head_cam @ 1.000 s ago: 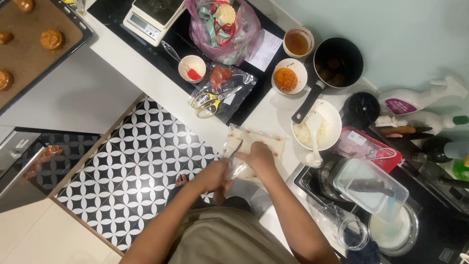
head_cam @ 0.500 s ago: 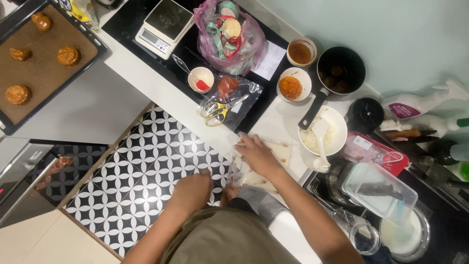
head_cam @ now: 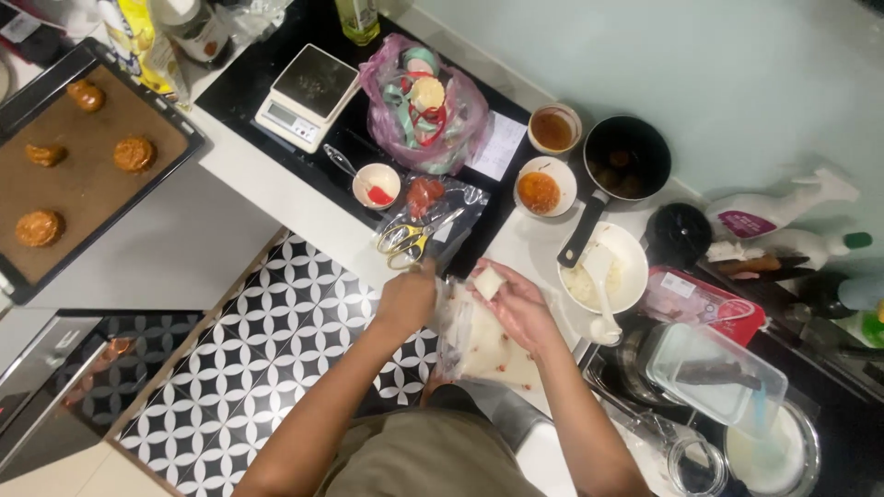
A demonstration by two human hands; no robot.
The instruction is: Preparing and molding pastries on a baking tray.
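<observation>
Right hand (head_cam: 517, 308) cupped, palm up, closed loosely around a small white piece of dough (head_cam: 487, 283) that sits at its fingertips, above the near edge of the counter. Left hand (head_cam: 406, 299) is at the counter edge just below the yellow-handled scissors (head_cam: 408, 241), fingers curled; can't tell if it pinches anything, though it looks close to the corner of the clear plastic sheet (head_cam: 479, 342) spread under the right hand. The sheet has reddish specks on it and hangs partly off the counter. Just beyond the right hand: a white bowl (head_cam: 606, 267) with white dough and a pale spatula, a black saucepan (head_cam: 626, 158) with dark lumps, a small bowl of orange paste (head_cam: 540, 190), and a small cup with a red bit (head_cam: 376, 183). Kitchen scale (head_cam: 308, 95) and pink plastic bag (head_cam: 424, 106) farther back; baking tray (head_cam: 83, 193) with four browned cookies well apart at far left. Step in hand, as I judge it: shaping or flattening the dough piece. To do it well, keep the palm level so the piece doesn't roll off over the floor, press evenly, and steady the plastic with the left hand so it doesn't slide off the edge.
</observation>
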